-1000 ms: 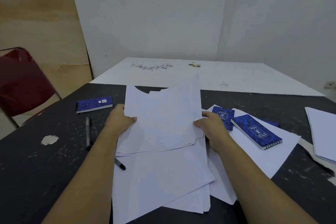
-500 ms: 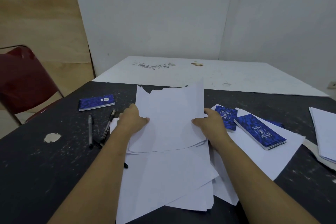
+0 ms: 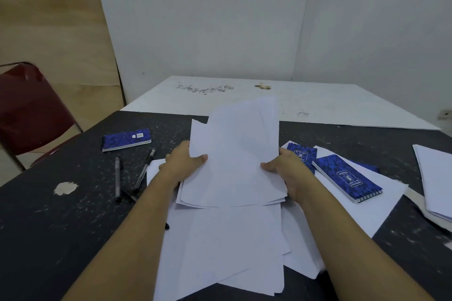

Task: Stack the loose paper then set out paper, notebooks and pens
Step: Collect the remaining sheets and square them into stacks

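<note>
I hold a bundle of white sheets (image 3: 234, 159) tilted up over the black table (image 3: 73, 227). My left hand (image 3: 182, 166) grips its left edge and my right hand (image 3: 286, 171) grips its right edge. Its bottom edge rests on loose white paper (image 3: 220, 247) spread below. One blue notebook (image 3: 126, 139) lies at the far left. Two more blue notebooks (image 3: 302, 154) (image 3: 347, 178) lie on a sheet at the right. Black pens (image 3: 117, 178) (image 3: 144, 168) lie left of the papers.
Another stack of paper (image 3: 435, 178) sits at the table's right edge. A red chair (image 3: 27, 110) stands at the left. A white board (image 3: 281, 102) lies beyond the table, against a white wall. A pale chip (image 3: 65, 188) marks the tabletop at left.
Both hands have raised the bundle more upright and shifted it a little to the right. A second pen and a sheet corner show at the left where the bundle had covered them.
</note>
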